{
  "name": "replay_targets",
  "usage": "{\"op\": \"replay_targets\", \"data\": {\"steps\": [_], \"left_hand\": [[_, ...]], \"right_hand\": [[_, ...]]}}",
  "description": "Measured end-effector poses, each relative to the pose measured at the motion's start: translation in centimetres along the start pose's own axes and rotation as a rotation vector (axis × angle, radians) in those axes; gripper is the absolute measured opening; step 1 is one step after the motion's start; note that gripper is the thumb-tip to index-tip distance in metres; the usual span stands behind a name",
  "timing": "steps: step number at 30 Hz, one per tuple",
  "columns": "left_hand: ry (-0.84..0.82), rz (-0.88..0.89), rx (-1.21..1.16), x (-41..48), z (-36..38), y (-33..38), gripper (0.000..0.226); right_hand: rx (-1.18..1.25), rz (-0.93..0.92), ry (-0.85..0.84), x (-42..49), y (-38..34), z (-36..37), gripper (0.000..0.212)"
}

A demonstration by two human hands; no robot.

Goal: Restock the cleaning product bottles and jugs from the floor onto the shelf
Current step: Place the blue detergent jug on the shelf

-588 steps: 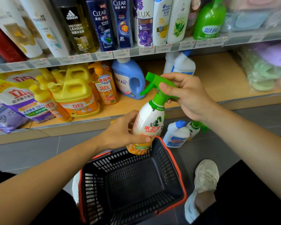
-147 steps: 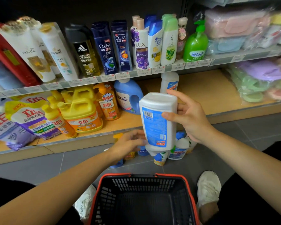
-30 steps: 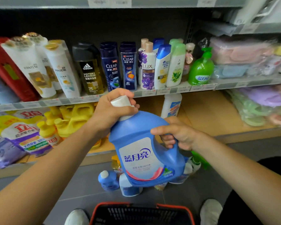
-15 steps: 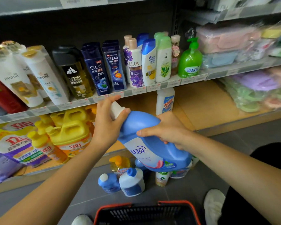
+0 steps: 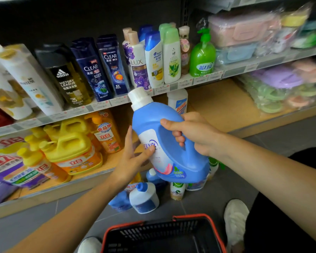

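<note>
Store shelf (image 5: 226,106) bkgd; blue jug (image 5: 150,121) aloft, R hand (image 5: 195,132) round handle, L hand (image 5: 133,157) flat on label.

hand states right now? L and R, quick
Left hand: open, steadying the side of the blue detergent jug.
Right hand: closed around the jug's handle.

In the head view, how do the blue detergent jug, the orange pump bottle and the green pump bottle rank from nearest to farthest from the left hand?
From the left hand:
1. blue detergent jug, touched by its thumb, on its right.
2. orange pump bottle, lower shelf, just to its left.
3. green pump bottle, upper shelf, far up and right.
</note>
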State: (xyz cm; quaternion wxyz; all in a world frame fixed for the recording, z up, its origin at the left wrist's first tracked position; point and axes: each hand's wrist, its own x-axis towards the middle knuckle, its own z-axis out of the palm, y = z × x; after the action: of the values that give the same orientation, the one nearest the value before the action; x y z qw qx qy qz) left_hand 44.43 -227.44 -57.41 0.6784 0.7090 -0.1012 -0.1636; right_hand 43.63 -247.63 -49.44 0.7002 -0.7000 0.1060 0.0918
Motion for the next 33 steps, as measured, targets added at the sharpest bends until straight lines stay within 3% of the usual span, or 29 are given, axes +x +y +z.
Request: {"op": "replay_targets", "data": {"steps": [2,4,9,11,15,17,20,23,28,33], "left_hand": [[-0.055,-0.098,0.018,-0.5,0.6,-0.6,0.058],[-0.086,-0.170,0.045,-0.9,0.9,-1.2,0.049],[-0.104,-0.302,-0.117,-1.0,1.1,-1.4,0.053],[-0.088,-0.362,-0.223,-1.1,1.3,-1.3,0.063],[-0.108,-0.370,-0.360,-1.3,1.4,-0.6,0.056],[-0.084,-0.365,-0.441,-1.3,1.4,-0.1,0.043],[0.022,-0.402,-0.533,-1.4,1.6,0.3,0.034],[0.067,-0.524,-0.630,-1.6,1.7,0.5,0.052],[-0.111,-0.644,-0.915,-1.9,2.2,1.3,0.109],[-0.148,-0.635,-1.000,-1.9,2.3,2.2,0.122]], "right_hand": [[0.066,0.013,0.025,-0.2,-0.3,-0.3,0.034],[0.135,0.034,0.042,-0.3,-0.6,-0.7,0.033],[0.456,0.135,-0.137,-1.0,-1.5,-0.8,0.016],[0.555,0.151,-0.200,-1.2,-1.8,-0.9,0.021],[0.512,0.142,-0.248,-1.5,-2.0,-1.0,0.029],[0.509,0.157,-0.219,-1.6,-2.0,-1.3,0.023],[0.543,0.183,-0.126,-1.4,-2.3,-2.1,0.036],[0.605,0.164,-0.032,-1.0,-2.7,-2.8,0.037],[0.693,0.105,0.071,-0.8,-3.5,-3.7,0.026],[0.691,0.090,0.090,-0.7,-3.3,-4.0,0.031]]}}
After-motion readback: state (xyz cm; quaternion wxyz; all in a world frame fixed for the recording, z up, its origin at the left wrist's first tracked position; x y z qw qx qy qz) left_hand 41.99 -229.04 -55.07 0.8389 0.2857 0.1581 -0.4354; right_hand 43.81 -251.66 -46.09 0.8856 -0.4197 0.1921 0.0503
